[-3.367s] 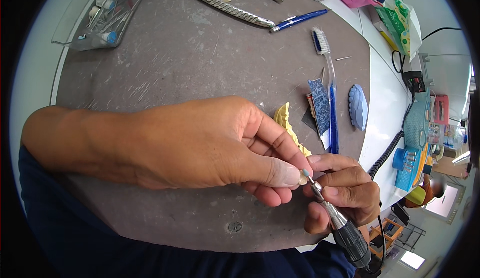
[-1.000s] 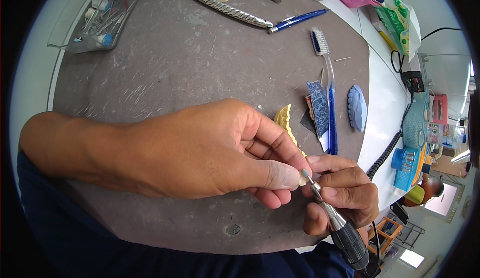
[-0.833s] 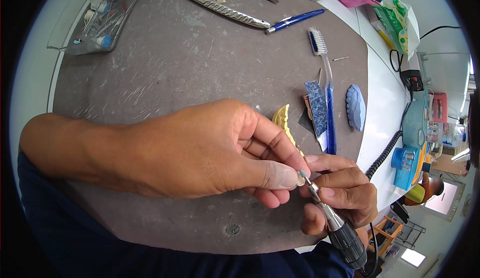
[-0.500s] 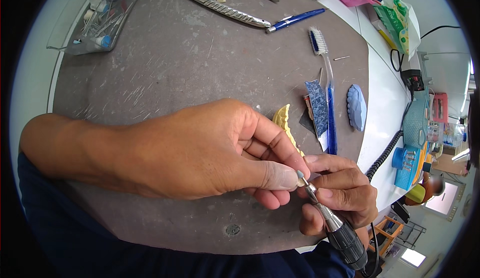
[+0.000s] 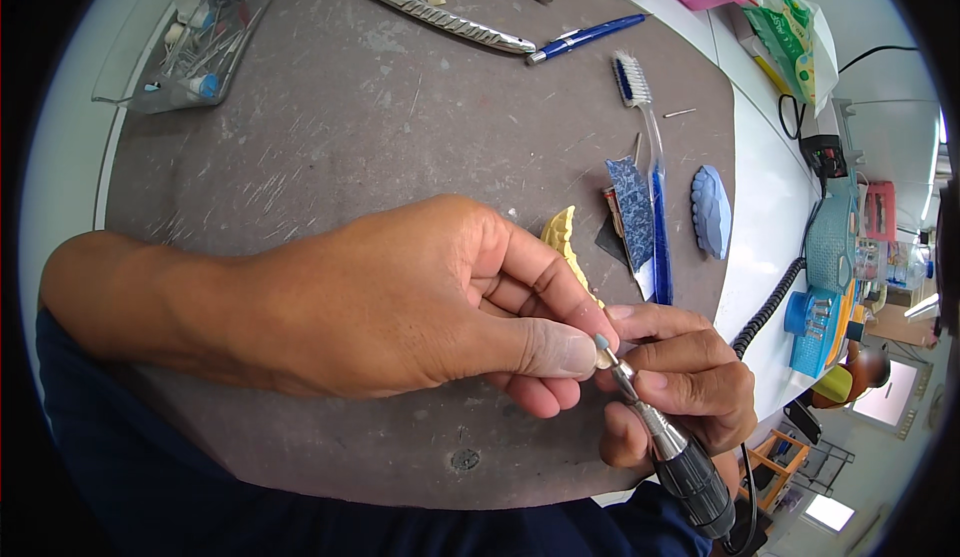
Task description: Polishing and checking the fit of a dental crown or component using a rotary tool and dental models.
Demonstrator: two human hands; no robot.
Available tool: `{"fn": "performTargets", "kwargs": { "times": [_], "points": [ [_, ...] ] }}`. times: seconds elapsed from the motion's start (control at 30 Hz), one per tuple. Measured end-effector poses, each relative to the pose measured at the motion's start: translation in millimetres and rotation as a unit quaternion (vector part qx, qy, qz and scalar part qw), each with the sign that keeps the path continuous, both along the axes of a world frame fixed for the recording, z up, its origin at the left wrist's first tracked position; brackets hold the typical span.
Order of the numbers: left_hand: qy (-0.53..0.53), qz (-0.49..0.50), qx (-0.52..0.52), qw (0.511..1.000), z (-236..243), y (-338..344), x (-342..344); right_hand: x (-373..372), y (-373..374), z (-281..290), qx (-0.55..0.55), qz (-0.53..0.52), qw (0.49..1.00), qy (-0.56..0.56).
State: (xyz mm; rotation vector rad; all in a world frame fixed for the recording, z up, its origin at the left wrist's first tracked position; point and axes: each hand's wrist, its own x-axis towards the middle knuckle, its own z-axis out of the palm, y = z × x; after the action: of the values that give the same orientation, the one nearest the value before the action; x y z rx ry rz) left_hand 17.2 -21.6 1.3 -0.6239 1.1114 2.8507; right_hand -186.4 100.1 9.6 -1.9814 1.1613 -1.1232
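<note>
My left hand (image 5: 430,302) pinches a small cream-coloured dental crown (image 5: 603,360) between thumb and forefinger; most of it is hidden by the fingertips. My right hand (image 5: 690,372) is wrapped round a black and silver rotary handpiece (image 5: 690,477), held like a pen. Its small blue-green grinding bit (image 5: 601,342) lies at the crown, beside my left thumb tip. Both hands' fingertips meet there. Just beyond my left fingers, a yellow dental model (image 5: 562,237) rests on the brown work mat (image 5: 350,147), partly covered by the fingers.
Beyond the right hand lie sandpaper (image 5: 630,207), a toothbrush (image 5: 657,187) and a blue dental model (image 5: 711,212). Pliers (image 5: 450,27) and a blue pen (image 5: 585,39) lie at the far side. A clear box of small tools (image 5: 200,52) stands far left. A coiled black cord (image 5: 770,312) runs at right.
The grinding bit has shifted very slightly against the crown. Both hands keep their grip, and the whole view has moved a little.
</note>
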Motion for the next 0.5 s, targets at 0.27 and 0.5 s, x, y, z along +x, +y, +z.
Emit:
{"fn": "performTargets", "kwargs": {
  "times": [0.27, 0.5],
  "points": [
    [0.040, 0.059, 0.003, 0.997, -3, 9, -2, 1, 5, 2, 0.010, -0.042, 0.998, -0.050],
    [0.082, 0.090, -0.099, 0.988, -6, 13, -2, 0, 7, 7, -0.012, -0.053, 0.998, -0.019]
  ]
}}
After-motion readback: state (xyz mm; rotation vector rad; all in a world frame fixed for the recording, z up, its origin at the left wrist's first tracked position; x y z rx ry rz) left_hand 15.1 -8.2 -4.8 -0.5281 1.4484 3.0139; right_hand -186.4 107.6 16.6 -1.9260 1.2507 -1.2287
